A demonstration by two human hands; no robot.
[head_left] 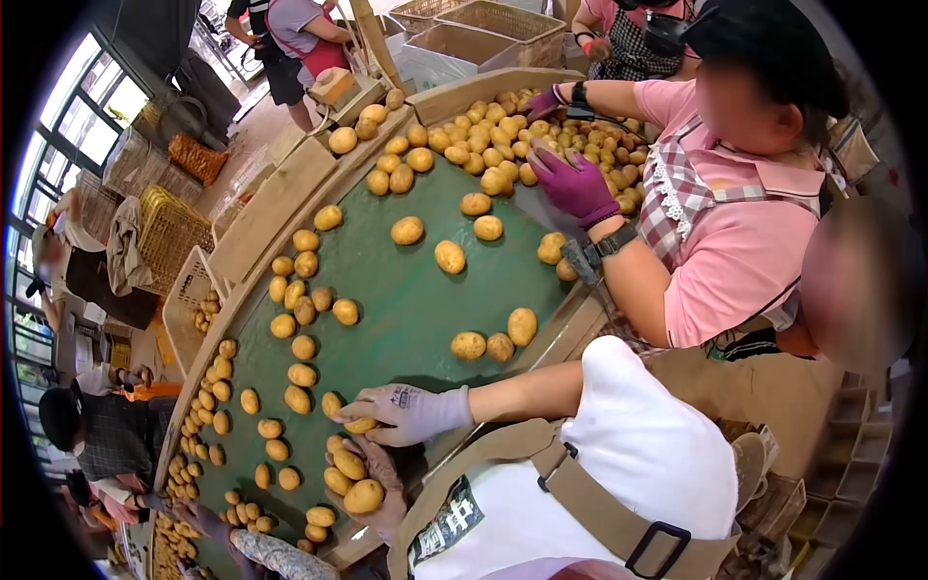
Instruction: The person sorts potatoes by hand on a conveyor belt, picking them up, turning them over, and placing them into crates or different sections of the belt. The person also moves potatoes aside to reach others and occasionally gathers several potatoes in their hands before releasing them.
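My right hand (399, 412), in a pale lavender-grey work glove, reaches over the green sorting belt (387, 338). Its fingers are closed over a potato (361, 425), and another potato (332, 403) lies just beyond the fingertips. Below it, my left hand (380, 491), in a dirty greyish-brown glove, cups several potatoes with the palm turned up. The nearest of these potatoes (363, 497) is large and yellow. Part of the left palm is hidden under them.
A co-worker in purple gloves (572, 184) handles a potato pile (493, 130) at the belt's upper end. Loose potatoes lie along the wooden rim (253, 280). Another person's patterned sleeve (285, 556) reaches in at the bottom. Crates (174, 227) stand beyond the far side.
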